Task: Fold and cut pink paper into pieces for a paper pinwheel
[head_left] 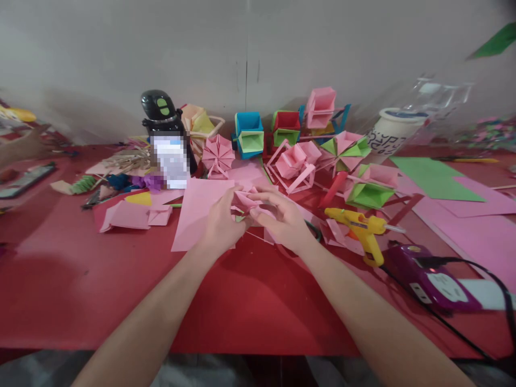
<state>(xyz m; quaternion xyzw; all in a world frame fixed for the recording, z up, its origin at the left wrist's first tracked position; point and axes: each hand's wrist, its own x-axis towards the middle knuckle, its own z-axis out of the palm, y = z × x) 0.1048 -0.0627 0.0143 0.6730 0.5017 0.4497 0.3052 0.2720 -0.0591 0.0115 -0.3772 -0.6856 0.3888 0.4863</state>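
Note:
Both my hands meet over the middle of the red table, holding a small folded pink paper piece (245, 200) between them. My left hand (223, 220) grips its left side with thumb and fingers. On the other side, my right hand (284, 215) has its fingertips bent over the piece. A bit of green shows below it, partly hidden by the fingers. Flat pink sheets (197, 215) lie under and beside my left hand. A yellow glue gun (360, 228) rests to the right of my right hand.
Folded paper models stand along the back, among them a blue box (249, 129) and a pink fan-folded piece (218, 156). A black phone holder (163, 115) is at back left. On the right are a purple power strip (431, 279), cables, a paper cup (393, 131) and green paper (439, 177).

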